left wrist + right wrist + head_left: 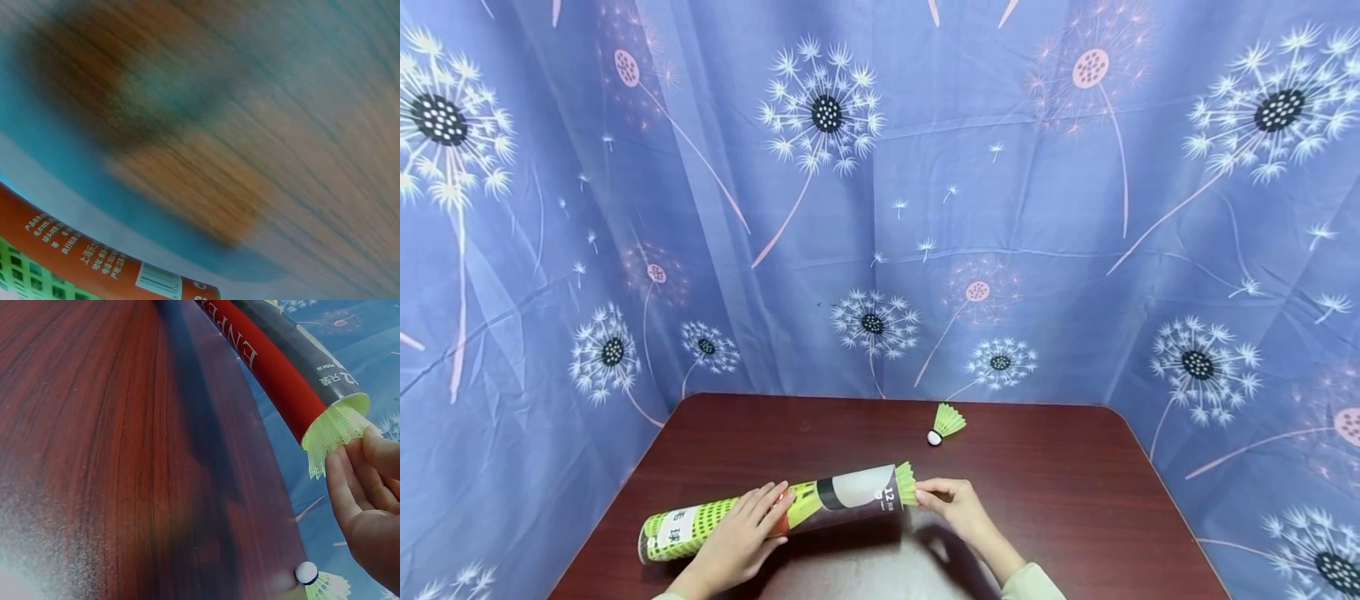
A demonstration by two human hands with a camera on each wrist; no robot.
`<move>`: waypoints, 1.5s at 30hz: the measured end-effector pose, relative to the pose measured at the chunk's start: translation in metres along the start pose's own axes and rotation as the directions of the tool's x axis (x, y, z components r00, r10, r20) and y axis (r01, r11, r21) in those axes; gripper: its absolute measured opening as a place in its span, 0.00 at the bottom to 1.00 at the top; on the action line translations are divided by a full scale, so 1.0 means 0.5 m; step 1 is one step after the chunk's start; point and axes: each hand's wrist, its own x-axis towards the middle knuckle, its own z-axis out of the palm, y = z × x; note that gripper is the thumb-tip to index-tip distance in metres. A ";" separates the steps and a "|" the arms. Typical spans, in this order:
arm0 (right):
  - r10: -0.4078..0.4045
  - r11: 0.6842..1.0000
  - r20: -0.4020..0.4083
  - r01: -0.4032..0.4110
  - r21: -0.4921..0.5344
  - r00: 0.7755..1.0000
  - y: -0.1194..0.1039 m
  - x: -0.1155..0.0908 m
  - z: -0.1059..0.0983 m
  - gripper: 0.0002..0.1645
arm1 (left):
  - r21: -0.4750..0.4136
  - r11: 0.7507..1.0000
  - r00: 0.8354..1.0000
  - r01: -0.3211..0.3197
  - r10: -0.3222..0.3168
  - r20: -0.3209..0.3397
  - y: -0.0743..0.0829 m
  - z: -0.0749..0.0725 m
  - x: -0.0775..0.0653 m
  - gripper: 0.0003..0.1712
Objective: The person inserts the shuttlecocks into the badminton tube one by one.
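Observation:
A long shuttlecock tube (pixel 859 490) with a yellow-green, red and dark printed wrap is tilted over the table, its open end toward the right. My left hand (pixel 741 533) grips the tube around its middle from above. From the open end sticks the yellow-green skirt of a shuttlecock (pixel 336 432); its head is hidden inside. My right hand (pixel 958 508) pinches the skirt's edge between thumb and fingers, as the right wrist view shows closely. In the left wrist view only part of the tube's printed side (pixel 94 256) appears, with the left hand out of sight.
A second shuttlecock (pixel 947 421) with a white head lies near the table's back edge, beyond the right hand. The dark red-brown wooden table (pixel 1060 467) is bordered by a blue curtain (pixel 880 208) with dandelion prints at the back and sides.

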 end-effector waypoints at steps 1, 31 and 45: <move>0.004 1.000 0.001 -0.004 0.002 1.000 0.000 0.000 0.000 0.14 | -0.001 1.000 1.000 0.000 0.000 0.000 0.000 0.000 -0.001 0.32; 0.078 0.995 0.104 -0.084 0.060 0.992 0.003 0.012 0.023 0.16 | -0.032 0.999 1.000 -0.020 0.020 -0.013 0.013 -0.003 0.012 0.31; 0.030 0.997 0.150 -0.040 0.061 0.988 0.011 0.004 0.001 0.18 | -0.030 0.999 1.000 -0.023 0.023 -0.006 0.012 -0.003 0.006 0.31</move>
